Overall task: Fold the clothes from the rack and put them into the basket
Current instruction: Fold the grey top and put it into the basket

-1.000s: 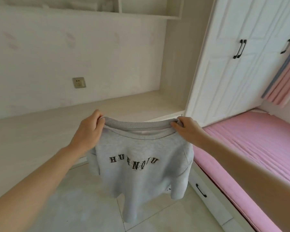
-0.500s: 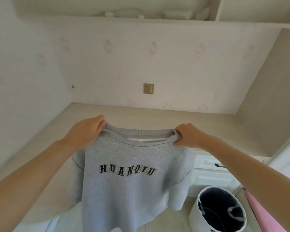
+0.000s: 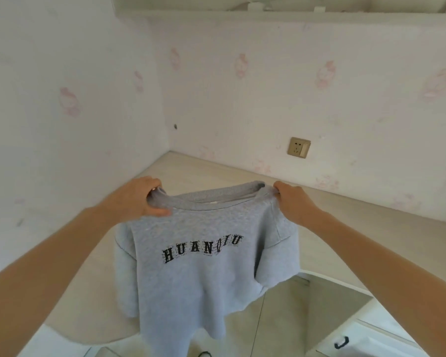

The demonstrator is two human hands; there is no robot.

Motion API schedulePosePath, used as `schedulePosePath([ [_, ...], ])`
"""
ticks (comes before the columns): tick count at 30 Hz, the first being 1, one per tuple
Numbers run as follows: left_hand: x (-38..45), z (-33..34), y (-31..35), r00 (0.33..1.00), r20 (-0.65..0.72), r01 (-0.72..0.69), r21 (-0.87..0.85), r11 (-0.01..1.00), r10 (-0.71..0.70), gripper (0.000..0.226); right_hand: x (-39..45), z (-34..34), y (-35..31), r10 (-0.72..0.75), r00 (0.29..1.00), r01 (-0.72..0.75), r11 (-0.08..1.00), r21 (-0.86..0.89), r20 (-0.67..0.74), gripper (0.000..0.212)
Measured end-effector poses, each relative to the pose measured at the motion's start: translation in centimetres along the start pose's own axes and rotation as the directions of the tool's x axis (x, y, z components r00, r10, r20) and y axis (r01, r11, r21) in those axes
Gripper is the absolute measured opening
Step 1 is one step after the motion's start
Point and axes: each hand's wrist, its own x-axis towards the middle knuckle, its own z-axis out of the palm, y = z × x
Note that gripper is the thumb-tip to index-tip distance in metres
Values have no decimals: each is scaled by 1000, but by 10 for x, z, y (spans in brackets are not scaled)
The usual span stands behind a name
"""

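Sweatshirt (image 3: 201, 256): grey, crew neck, held in mid-air above the corner desk (image 3: 345, 228), clear of its surface. Collar uppermost, hem lowest; long axis close to vertical, running collar to hem. Shoulder line tilted, rising toward the right. Printed side facing the camera, black lettering "HUANQIU" across the chest, slanting upward to the right with the shoulders. Sleeves hanging limp down either side of the body (the left one partly tucked behind the torso panel). Hem dangling past the desk's front edge, over the floor (image 3: 281, 318).

Left hand (image 3: 139, 202): clenched on the left shoulder beside the collar, thumb on the front of the fabric, fingers curled over the top.

Right hand (image 3: 294, 204): pinching the right shoulder at the collar's other end, knuckles up, fabric bunched beneath the fingers.

Both forearms extended forward, bare.

Desk: pale wood-grain top, wrapping the corner along two walls.

Wall (image 3: 242, 99): white paper with faint pink figures.

Socket (image 3: 298, 147): beige plate, on the back wall just above the desk, right of the sweatshirt.

Shelf (image 3: 242, 11): white, along the top edge of the view.

Drawer handle (image 3: 341, 342): black, on a white front at lower right.
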Motion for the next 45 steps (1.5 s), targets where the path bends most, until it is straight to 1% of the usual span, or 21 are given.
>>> schedulePosePath([
  [3, 35, 9, -41, 993, 98, 57, 88, 994, -66, 78, 47, 15, -10, 33, 999, -39, 985, 170, 38, 18],
  [6, 71, 21, -89, 935, 283, 169, 174, 970, -213, 49, 104, 31, -12, 65, 992, -90, 966, 243, 108, 18],
  [9, 85, 37, -134, 853, 428, 280, 108, 954, -299, 31, 141, 39, -1, 70, 975, -96, 989, 115, 212, 34],
  [11, 99, 49, -162, 850, 434, 339, -14, 941, -300, 28, 171, 48, 7, 64, 953, -79, 996, 38, 295, 45],
  [13, 111, 64, -175, 856, 431, 368, -118, 922, -287, 28, 191, 54, 7, 42, 914, -58, 998, 28, 405, 49],
  [15, 124, 77, -180, 851, 439, 385, -147, 911, -289, 28, 204, 57, 6, 17, 860, -4, 1000, -27, 510, 50],
  [17, 136, 88, -182, 844, 449, 394, -146, 908, -294, 30, 216, 62, 11, 18, 826, 78, 986, -146, 563, 44],
  [19, 146, 96, -185, 830, 466, 399, -115, 910, -305, 33, 231, 69, 20, 55, 815, 115, 960, -254, 576, 25],
  [21, 151, 99, -186, 817, 482, 401, -80, 912, -317, 41, 244, 78, 31, 102, 814, 104, 943, -317, 571, 5],
  [23, 151, 101, -189, 794, 515, 408, -57, 911, -323, 45, 252, 87, 43, 148, 815, 79, 929, -362, 560, 15],
  [26, 146, 104, -195, 715, 613, 436, -13, 900, -337, 42, 264, 101, 62, 187, 826, 55, 912, -406, 532, 10],
  [28, 143, 108, -199, 673, 633, 418, 103, 903, -383, 41, 271, 108, 70, 232, 808, 16, 910, -415, 541, 14],
  [30, 141, 114, -204, 650, 599, 417, 233, 878, -468, 39, 278, 115, 70, 276, 758, -54, 929, -365, 591, 18],
  [32, 139, 122, -211, 605, 573, 493, 275, 825, -553, 39, 285, 123, 67, 324, 692, -203, 945, -257, 645, 12],
  [35, 141, 135, -220, 525, 540, 623, 283, 729, -658, 38, 295, 134, 59, 396, 595, -469, 878, -98, 699, 14],
  [37, 149, 140, -227, 499, 494, 677, 291, 676, -712, 38, 302, 138, 54, 386, 618, -532, 847, 2, 685, 21],
  [39, 166, 143, -235, 465, 440, 759, 248, 602, -768, 39, 317, 142, 49, 373, 650, -504, 864, 7, 663, 27],
  [41, 189, 146, -243, 425, 387, 851, 138, 507, -819, 42, 339, 146, 45, 354, 706, -416, 908, -45, 613, 22],
  [42, 203, 147, -250, 388, 372, 901, 42, 433, -844, 42, 354, 150, 43, 332, 758, -363, 930, -60, 561, 19],
  [44, 234, 150, -267, 319, 333, 944, -198, 265, -888, 38, 386, 161, 42, 260, 895, -270, 963, -24, 362, 19],
  [45, 249, 149, -274, 318, 276, 927, -289, 237, -907, 35, 399, 165, 42, 215, 946, -226, 974, 16, 243, 23],
])
